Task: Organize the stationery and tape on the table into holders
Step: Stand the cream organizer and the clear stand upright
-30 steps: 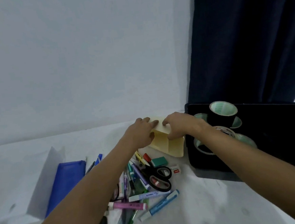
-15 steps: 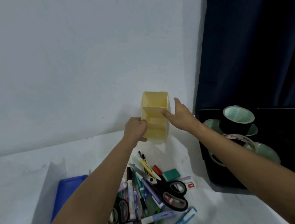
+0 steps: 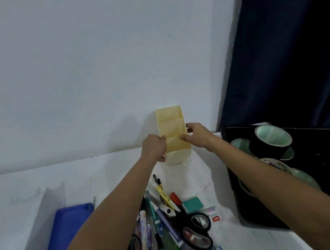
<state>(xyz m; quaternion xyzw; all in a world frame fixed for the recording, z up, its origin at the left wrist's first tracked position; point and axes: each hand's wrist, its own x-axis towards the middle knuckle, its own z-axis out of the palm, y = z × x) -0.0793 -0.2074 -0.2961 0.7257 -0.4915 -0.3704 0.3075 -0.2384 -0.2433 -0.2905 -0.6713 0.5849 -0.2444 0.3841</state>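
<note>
A pale yellow holder [image 3: 172, 132] with three compartments stands upright against the white wall at the back of the table. My left hand [image 3: 155, 150] grips its left side low down. My right hand [image 3: 197, 135] holds its right side, thumb on the front rim. Below lies a heap of pens and markers [image 3: 157, 220], black scissors [image 3: 196, 231], a teal eraser [image 3: 192, 204] and a small white eraser [image 3: 214, 216]. Several rolls of tape [image 3: 271, 141] sit in a black tray [image 3: 252, 219] at the right.
A blue pencil case [image 3: 67, 233] lies at the lower left beside a white sheet [image 3: 41, 217]. A dark curtain [image 3: 285, 56] hangs behind the black tray. The table's white top [image 3: 27, 187] stretches to the left.
The yellow holder lay flat on the table; both hands lifted it, turned it upright and set it down near the wall. The view has tilted downward slightly.
</note>
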